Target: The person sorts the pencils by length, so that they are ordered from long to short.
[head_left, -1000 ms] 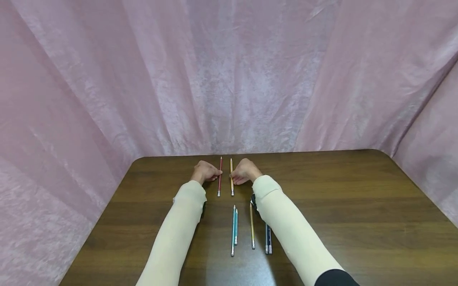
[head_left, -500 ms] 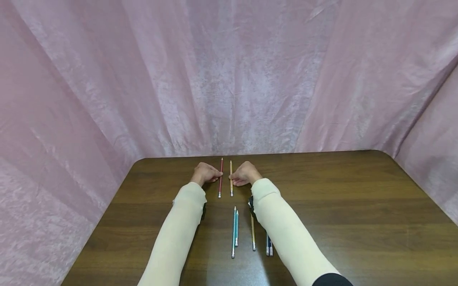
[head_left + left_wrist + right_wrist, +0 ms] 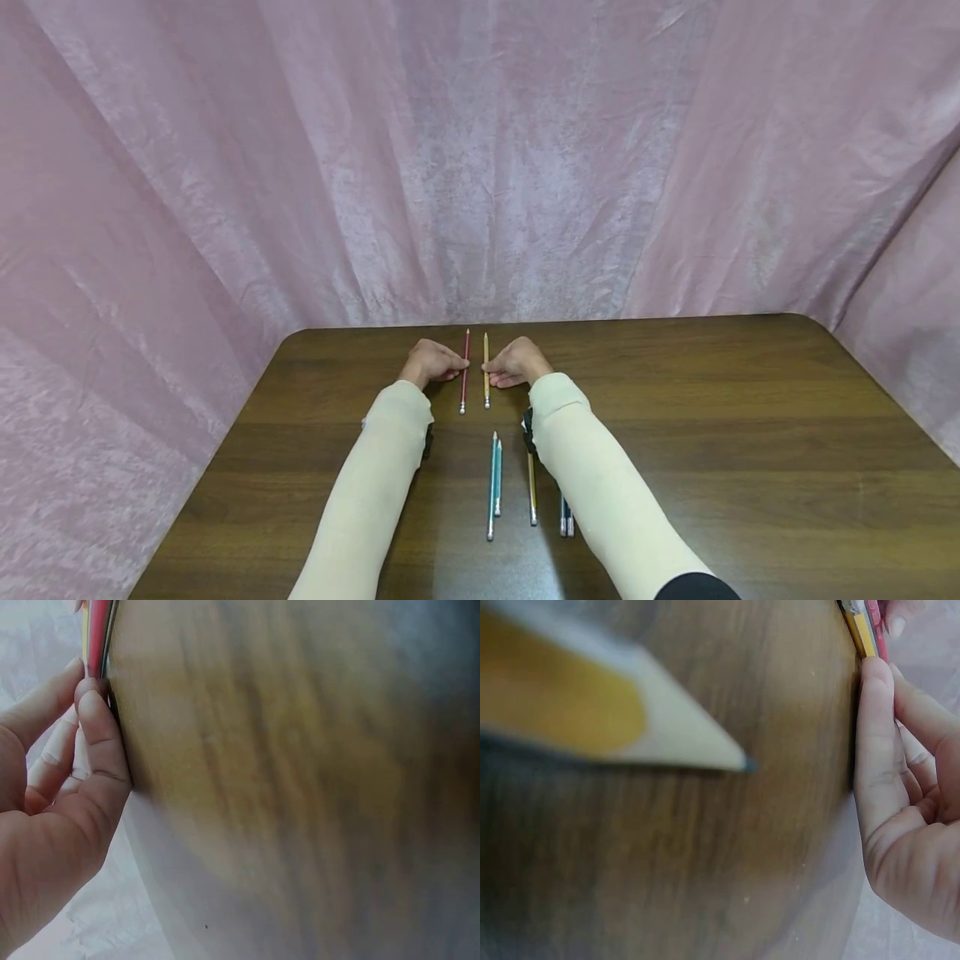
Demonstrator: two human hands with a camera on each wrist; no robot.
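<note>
Near the far edge of the table, my left hand (image 3: 433, 362) pinches a red pencil (image 3: 464, 387) between thumb and fingertips. Facing it, my right hand (image 3: 517, 362) pinches a yellow pencil (image 3: 486, 350) the same way. Both pencils lie side by side, points away from me and eraser ends towards me, with a narrow gap between them. The left wrist view shows the red pencil (image 3: 96, 637) at the fingertips; the right wrist view shows the yellow pencil (image 3: 863, 634) at the other fingertips.
Closer on the wooden table (image 3: 750, 433) lie two teal pencils (image 3: 492, 487). Another yellow pencil (image 3: 532, 492) and two dark blue pencils (image 3: 563, 518) are partly hidden by my right arm. A sharpened yellow pencil (image 3: 592, 705) looms in the right wrist view. Pink curtains (image 3: 480, 167) hang behind the table.
The red pencil has shifted slightly to the right with my left hand, narrowing the gap to the yellow one. Both hands keep their pinch; the other pencils look unmoved.
</note>
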